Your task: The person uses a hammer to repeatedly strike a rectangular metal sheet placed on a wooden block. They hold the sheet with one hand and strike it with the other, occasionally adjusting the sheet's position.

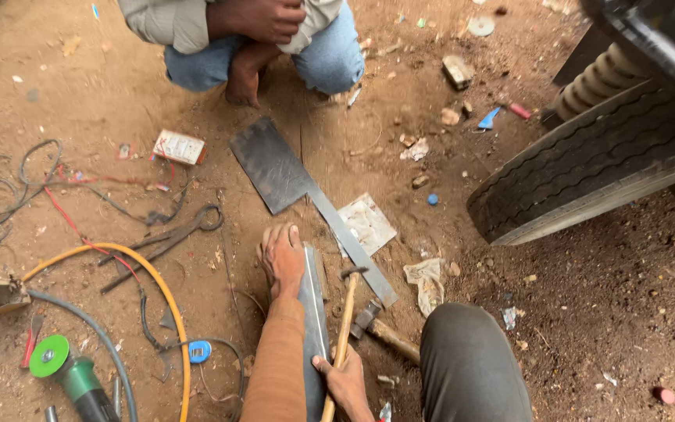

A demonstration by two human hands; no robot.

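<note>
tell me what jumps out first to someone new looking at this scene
At bottom centre, the person's right hand grips a wooden-handled hammer beside a long grey metal strip, which their left hand presses flat onto the dirt. Just above lies a broad dark steel blade with a narrow shank, and a big black ribbed tyre fills the right side. A green angle grinder sits bottom left.
</note>
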